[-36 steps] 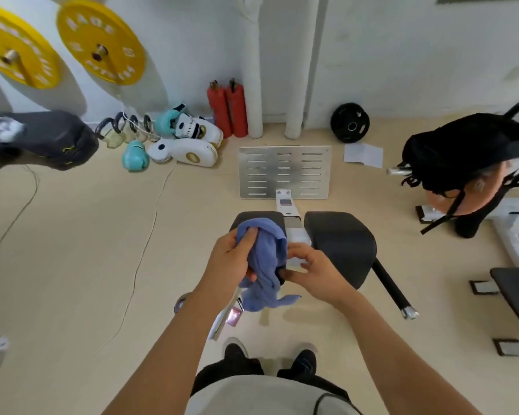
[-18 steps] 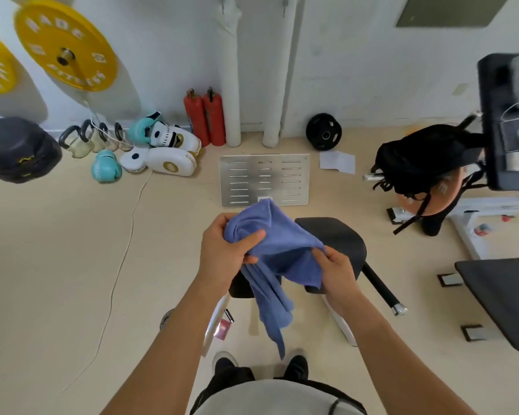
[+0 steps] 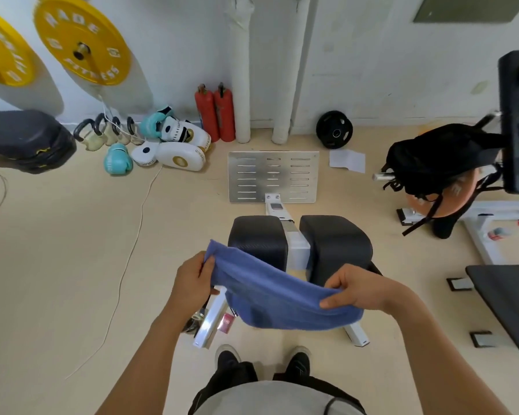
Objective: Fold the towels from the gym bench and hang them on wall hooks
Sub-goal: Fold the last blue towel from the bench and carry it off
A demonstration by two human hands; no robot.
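Blue towel (image 3: 282,298) stretched above bench (image 3: 336,244) | left hand (image 3: 192,283), right hand (image 3: 363,290) grips pinching its ends | folding barely begun, hanging left

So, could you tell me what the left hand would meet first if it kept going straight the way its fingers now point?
The left hand grips one end of the blue towel, fingers pointing ahead and to the right. Going straight on, it would probably meet the black bench pad first, though depth is unclear from this view.
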